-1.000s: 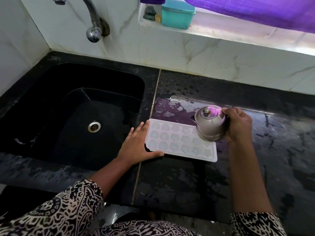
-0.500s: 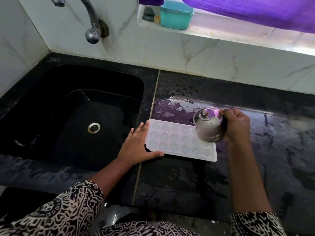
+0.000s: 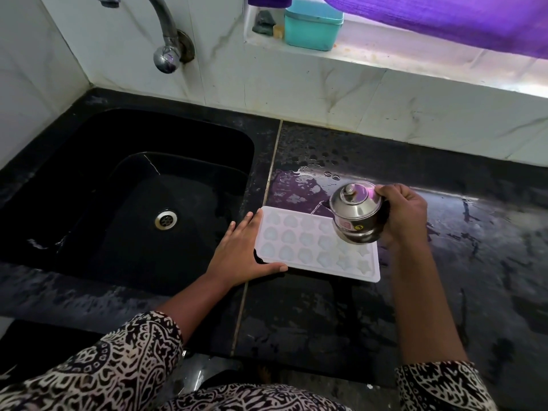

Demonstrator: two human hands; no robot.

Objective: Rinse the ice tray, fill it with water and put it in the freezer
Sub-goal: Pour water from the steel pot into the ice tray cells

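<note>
A white ice tray (image 3: pixel 302 246) with heart and star shaped cells lies flat on the black counter (image 3: pixel 326 315), just right of the sink. My left hand (image 3: pixel 240 253) rests against its left end, fingers spread along the edge and thumb along the near rim. My right hand (image 3: pixel 403 215) grips a small steel lidded kettle (image 3: pixel 355 212), tilted to the left above the tray's right end. A thin stream of water leaves its spout toward the far right cells. The kettle hides the tray's far right corner.
The black sink (image 3: pixel 124 203) with its steel drain (image 3: pixel 166 219) lies to the left, under a wall tap (image 3: pixel 166 48). Puddles of water cover the counter behind the tray. A teal box (image 3: pixel 312 25) sits on the window ledge below a purple cloth (image 3: pixel 444 22).
The kettle has tipped a little more to the left over the tray's right end. My left hand and the tray have stayed put.
</note>
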